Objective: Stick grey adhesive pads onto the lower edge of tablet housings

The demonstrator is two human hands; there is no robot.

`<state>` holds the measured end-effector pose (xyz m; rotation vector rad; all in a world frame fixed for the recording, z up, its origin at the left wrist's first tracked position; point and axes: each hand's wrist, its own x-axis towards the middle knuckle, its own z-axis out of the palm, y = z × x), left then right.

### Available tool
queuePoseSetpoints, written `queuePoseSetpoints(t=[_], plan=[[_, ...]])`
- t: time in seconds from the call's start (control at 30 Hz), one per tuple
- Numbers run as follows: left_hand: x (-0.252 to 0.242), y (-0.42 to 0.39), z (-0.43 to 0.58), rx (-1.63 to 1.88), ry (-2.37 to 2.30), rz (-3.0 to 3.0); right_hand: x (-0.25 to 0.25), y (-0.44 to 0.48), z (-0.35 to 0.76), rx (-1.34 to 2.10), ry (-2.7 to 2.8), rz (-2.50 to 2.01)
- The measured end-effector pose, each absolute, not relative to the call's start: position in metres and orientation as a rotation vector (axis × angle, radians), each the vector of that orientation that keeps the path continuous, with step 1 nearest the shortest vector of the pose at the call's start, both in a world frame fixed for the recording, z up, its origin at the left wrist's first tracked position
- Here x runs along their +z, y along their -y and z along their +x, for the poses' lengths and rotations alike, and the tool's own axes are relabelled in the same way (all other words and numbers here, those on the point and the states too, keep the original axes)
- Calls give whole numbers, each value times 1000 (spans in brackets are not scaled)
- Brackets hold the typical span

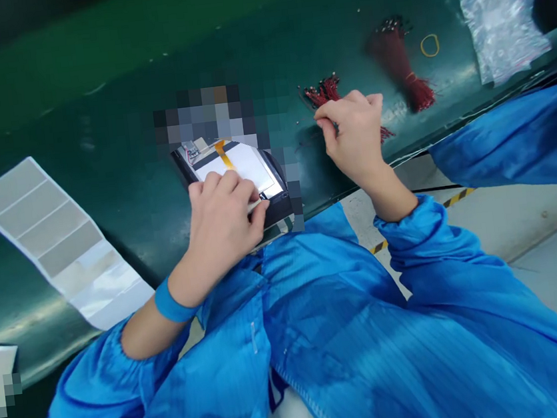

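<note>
"Electronic device [253,165], where's that?"
"On the table [116,154], under the left hand [226,215], fingers curled narrow; their hold I can't tell."
"And the right hand [353,137]?"
"Fingers nearly pinched by red wires [328,89]; whether holding one, can't tell."

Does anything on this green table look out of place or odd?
Only mildly: a yellow rubber band lies loose on the table, holding nothing, beside a bundle of red wires. Nothing looks spilled or damaged, though part of the picture is blocked out.
</note>
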<state>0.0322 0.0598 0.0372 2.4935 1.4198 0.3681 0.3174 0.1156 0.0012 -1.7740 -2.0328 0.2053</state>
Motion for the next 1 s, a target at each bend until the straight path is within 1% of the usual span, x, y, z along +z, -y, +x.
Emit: queuePoseSetpoints(t=[0.13, 0.27, 0.37, 0.47, 0.6, 0.7, 0.77, 0.83, 1.0], plan=[[42, -57, 19, 570, -1510, 2330, 7, -110, 311, 94, 2016, -1698], [48, -61, 18, 751, -1457, 2082, 21, -98, 292, 64, 2190, -1528], [48, -62, 20, 773, -1426, 2032, 20, -102, 285, 55, 2150, -1637], [48, -59, 19, 788, -1428, 2057, 8, -118, 291, 68, 2053, -1786], [49, -52, 13, 843, -1414, 2047, -14, -141, 302, 164, 2136, -1826], [49, -48, 8, 890, -1421, 2026, -20, -150, 306, 225, 2219, -1870], [48, -47, 6, 910, -1432, 2011, -15, -150, 304, 263, 2285, -1774], [46, -46, 5, 906, -1445, 2008, -3, -143, 298, 332, 2375, -1550], [44, -49, 11, 906, -1412, 2062, 40, -115, 266, 703, 2533, -1056]])
